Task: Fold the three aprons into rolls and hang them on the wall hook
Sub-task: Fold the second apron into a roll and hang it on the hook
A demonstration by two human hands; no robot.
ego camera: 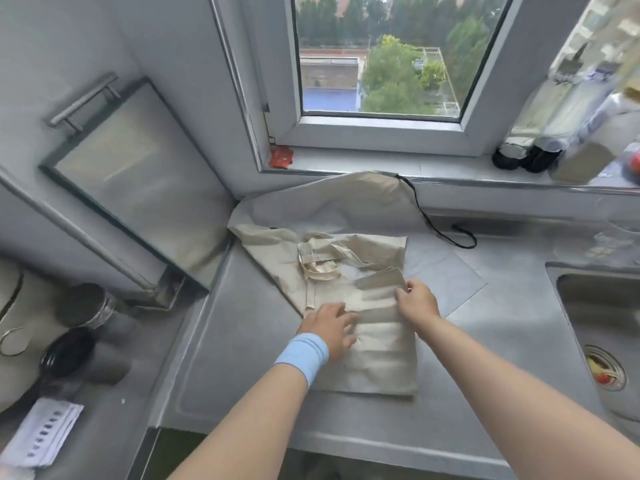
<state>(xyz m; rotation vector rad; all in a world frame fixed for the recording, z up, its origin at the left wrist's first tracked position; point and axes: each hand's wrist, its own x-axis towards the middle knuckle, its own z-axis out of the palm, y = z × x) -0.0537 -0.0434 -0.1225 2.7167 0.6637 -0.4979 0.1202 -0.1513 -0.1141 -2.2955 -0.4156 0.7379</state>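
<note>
A beige apron [377, 344] lay folded into a long strip on a steel surface [239, 358] below a window, its straps bunched at the far end. The left hand [330, 329], fingers spread and fairly straight, pressed flat on the apron's left side. The right hand [417, 301] pinched a folded edge of the cloth between curled fingers. A grey apron [332, 206] lay behind, and a sink [595, 306] sat to the right.

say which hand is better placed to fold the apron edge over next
Right, probably: the right hand pinches the apron at its raised right edge, while the left hand lies flat on it, holding it down.
</note>
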